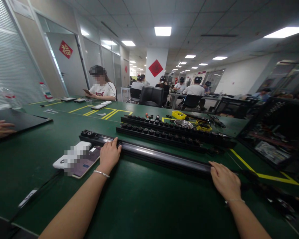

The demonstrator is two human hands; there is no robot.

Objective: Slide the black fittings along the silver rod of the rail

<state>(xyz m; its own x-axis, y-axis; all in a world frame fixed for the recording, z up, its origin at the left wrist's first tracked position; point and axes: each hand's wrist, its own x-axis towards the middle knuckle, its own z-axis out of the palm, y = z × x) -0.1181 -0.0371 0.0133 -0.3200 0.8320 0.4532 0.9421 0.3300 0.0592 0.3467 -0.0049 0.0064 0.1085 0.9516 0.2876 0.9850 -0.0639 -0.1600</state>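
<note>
A long black rail (164, 157) with a glossy rounded top lies across the green table before me, slanting down to the right. Several black socket-like pieces (87, 133) show at its uncovered left end. My left hand (111, 153) grips the rail near that end, fingers over the top edge. My right hand (225, 179) is closed on the rail near its right end; part of its grip is hidden. Just behind lie two similar black rails, a nearer one (161, 135) and a farther one (149, 122), both filled with rows of round black pieces.
Left of my left hand lie a phone (86, 164) and a white device (74, 154) with a cable. Dark parts (276, 196) are at the right, a yellow tray (178, 115) behind. Another person's hand (1, 128) rests on a laptop at left; a person (103, 86) sits across.
</note>
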